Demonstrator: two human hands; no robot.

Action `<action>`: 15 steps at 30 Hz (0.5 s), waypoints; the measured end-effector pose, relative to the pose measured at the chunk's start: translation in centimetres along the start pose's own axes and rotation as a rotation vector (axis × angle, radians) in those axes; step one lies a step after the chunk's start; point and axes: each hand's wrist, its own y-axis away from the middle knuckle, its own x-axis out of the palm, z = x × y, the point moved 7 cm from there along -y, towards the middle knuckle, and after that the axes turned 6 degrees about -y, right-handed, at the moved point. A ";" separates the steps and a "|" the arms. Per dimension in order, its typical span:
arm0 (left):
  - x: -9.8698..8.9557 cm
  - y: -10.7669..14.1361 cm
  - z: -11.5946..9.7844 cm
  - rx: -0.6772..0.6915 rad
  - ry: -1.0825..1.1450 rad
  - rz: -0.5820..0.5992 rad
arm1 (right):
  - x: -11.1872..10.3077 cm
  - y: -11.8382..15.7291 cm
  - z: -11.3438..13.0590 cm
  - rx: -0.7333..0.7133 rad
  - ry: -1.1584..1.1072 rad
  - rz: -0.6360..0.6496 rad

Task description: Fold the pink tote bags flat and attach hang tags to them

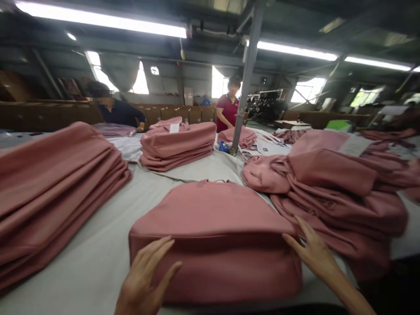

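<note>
Pink bag [213, 210] on counter [88, 262], long axis left to right, between left hand [142, 278] over near-left side and right hand [313, 251] at right corner. Both close by, fingers apart, clamping nothing.

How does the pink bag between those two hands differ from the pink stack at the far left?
The pink bag is a single piece, while the pink stack is many layers. The pink bag looks boxy, with a deep front side below a long seam; the pink stack's layers look flattened and folded. Both are a dusty pink and rest on the whitish table covering.
</note>
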 end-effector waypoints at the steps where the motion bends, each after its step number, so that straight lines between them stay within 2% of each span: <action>1: 0.4 -1.0 -1.0 0.109 -0.070 0.004 | 0.0 1.2 -1.9 0.133 -0.053 0.046; 2: 1.2 -2.1 -1.9 0.195 -0.116 0.037 | 0.5 2.5 -3.3 0.241 -0.119 0.097; 4: 3.4 -4.1 -3.9 0.341 -0.182 0.112 | 1.9 5.0 -4.5 0.381 -0.254 0.151; 6: 6.0 -5.8 -5.7 0.418 -0.225 0.209 | 3.3 6.6 -4.7 0.452 -0.344 0.103; 8: 8.9 -6.7 -6.8 0.408 -0.264 0.361 | 4.4 7.6 -4.7 0.490 -0.366 -0.004; 10: 11.6 -6.4 -7.4 0.405 -0.308 0.526 | 5.2 8.3 -4.6 0.503 -0.352 -0.103; 12: 13.4 -4.9 -7.7 0.458 -0.323 0.610 | 5.9 9.0 -4.8 0.509 -0.348 -0.173; 15: 14.0 -1.9 -7.7 0.574 -0.289 0.513 | 6.7 9.9 -5.0 0.506 -0.395 -0.222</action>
